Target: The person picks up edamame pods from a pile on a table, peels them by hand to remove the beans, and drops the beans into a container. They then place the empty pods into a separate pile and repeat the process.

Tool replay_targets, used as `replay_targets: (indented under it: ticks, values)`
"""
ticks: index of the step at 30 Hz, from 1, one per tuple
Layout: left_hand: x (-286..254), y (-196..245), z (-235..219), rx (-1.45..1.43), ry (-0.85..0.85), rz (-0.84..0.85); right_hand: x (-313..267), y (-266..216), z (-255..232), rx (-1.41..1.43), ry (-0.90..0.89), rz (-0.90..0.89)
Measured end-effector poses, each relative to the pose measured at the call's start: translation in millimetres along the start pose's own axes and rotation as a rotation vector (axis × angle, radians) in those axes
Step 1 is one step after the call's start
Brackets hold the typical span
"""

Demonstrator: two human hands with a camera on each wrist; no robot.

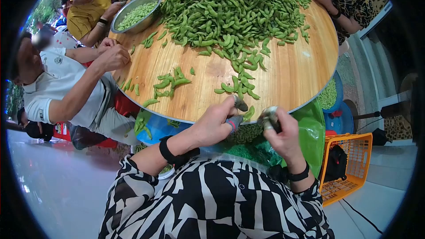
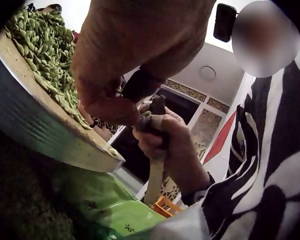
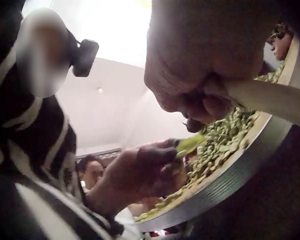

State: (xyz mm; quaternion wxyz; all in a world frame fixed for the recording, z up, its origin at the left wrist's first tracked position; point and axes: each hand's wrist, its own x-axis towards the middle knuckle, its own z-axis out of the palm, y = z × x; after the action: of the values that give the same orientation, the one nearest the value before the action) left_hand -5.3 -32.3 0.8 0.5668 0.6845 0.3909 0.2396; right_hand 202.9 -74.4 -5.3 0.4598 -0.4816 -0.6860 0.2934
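Note:
My left hand (image 1: 214,124) is over the near edge of the round wooden table (image 1: 292,71), with dark covers on some fingertips. It pinches a green soybean pod (image 3: 191,144) between thumb and fingers, the pod's end sticking out in the right wrist view. To its right, a short gap away, my right hand (image 1: 282,133) is held with fingers curled in, fingertips covered too. A pale strip (image 2: 155,180) hangs from the right hand. Whether those curled fingers hold anything, I cannot tell. Several loose pods (image 1: 239,86) lie just beyond the left hand.
A large heap of pods (image 1: 230,9) covers the table's far part. A metal bowl (image 1: 157,15) of shelled beans stands at the left. Other people sit around the table. Green plastic (image 1: 312,128) hangs below the edge; an orange crate (image 1: 349,159) and blue basins (image 1: 338,121) stand right.

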Motion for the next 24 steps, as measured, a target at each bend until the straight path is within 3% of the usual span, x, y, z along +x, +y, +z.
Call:
replay_targets:
  ticks: [4,7,9,10,12,14,16,18,19,20,21,23,24]
  values:
    - [0,4,2,0.108,-0.006,0.056,-2,4,8,-0.011,-0.117,-0.005]
    - [-2,-1,11,0.001,0.030,0.166,-3,6,11,0.046,-0.139,0.020]
    - [-3,-1,15,-0.097,0.015,0.120,-6,5,10,0.301,-0.147,0.255]
    - [-2,0,15,-0.196,-0.003,0.078,-6,3,8,0.301,-0.148,0.250]
    - [-2,10,14,-0.274,-0.012,0.030,-5,-1,3,0.499,-0.190,0.460]
    - [-4,14,11,-0.352,-0.019,-0.023,-4,2,0,0.471,-0.252,0.455]
    - [-11,14,-1,-0.188,-0.058,-0.016,-1,8,-1,0.448,-0.313,0.446]
    - [-17,15,-18,0.401,0.312,0.296,-1,18,1,0.082,-0.370,-0.050]
    - [-16,12,-34,0.562,0.461,0.284,-1,18,0,0.081,-0.368,-0.052]
    - [-13,11,-56,0.900,0.506,0.305,0,17,0,0.054,-0.390,-0.084]
    - [-11,10,-64,0.905,0.512,0.303,-1,15,0,0.030,-0.417,-0.119]
    - [-10,9,-74,1.188,0.628,0.318,-1,12,-3,-0.059,-0.474,-0.124]
    - [-6,1,-72,1.065,0.582,0.304,-3,13,-1,-0.061,-0.438,-0.038]
